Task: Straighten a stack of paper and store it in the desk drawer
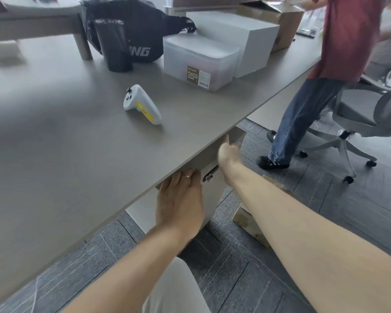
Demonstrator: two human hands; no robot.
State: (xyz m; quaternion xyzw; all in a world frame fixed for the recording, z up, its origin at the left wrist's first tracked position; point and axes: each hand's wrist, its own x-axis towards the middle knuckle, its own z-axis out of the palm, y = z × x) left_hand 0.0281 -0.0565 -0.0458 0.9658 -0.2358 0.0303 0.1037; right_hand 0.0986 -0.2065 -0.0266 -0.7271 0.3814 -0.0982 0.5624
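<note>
No stack of paper is in view. The desk drawer (213, 193) has a pale front with a small metal lock and sits just under the grey desk's (77, 143) front edge, nearly flush with it. My left hand (181, 199) lies flat against the drawer front with its fingers apart and their tips up under the desk edge; it holds nothing. My right hand (228, 152) rests on the far end of the drawer front with its thumb up, and its fingertips are partly hidden by the desk edge.
On the desk lie a white controller (142, 105), a frosted plastic container (199, 62), a white box (246, 41) and a black bag (127, 30). A person in a red shirt (339, 41) stands at right beside an office chair (359, 123). A cardboard box (251, 222) lies on the floor.
</note>
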